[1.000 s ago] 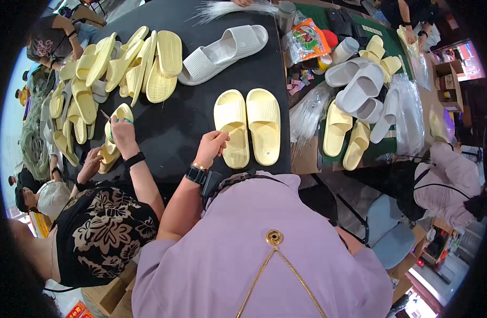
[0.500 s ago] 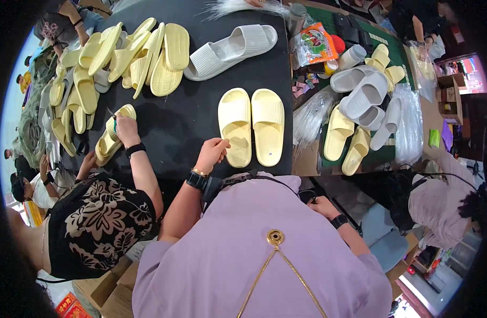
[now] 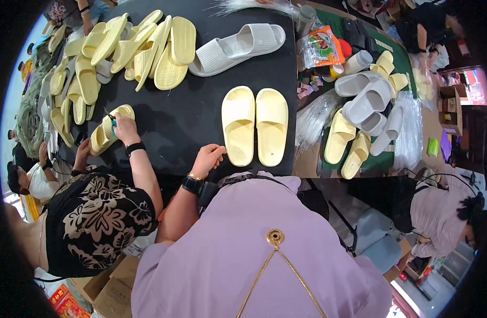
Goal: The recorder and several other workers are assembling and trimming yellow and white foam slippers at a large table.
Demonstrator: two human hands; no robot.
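Observation:
A pair of pale yellow slippers, the left slipper (image 3: 237, 119) and the right slipper (image 3: 271, 143), lies side by side on the black tabletop (image 3: 201, 116) in front of me, toes pointing away. My left hand (image 3: 207, 161) rests at the table's near edge, just left of the left slipper's heel. Its fingers are curled in with the thumb against them, and I see nothing in them. Whether the fingertips touch the slipper I cannot tell. My right hand is out of the picture.
A co-worker's hand (image 3: 126, 130) on the left holds small scissors at another yellow slipper (image 3: 103, 137). Yellow and grey slippers pile up at the far left; one large grey slipper (image 3: 238, 50) lies behind my pair. On the right table are slippers, plastic bags (image 3: 409, 130) and an orange packet (image 3: 321, 46).
My right hand, seen low on the right before, has left the picture. My left hand has dropped slightly, its curled fingers still by the left slipper. The co-worker's scissors have shifted slightly.

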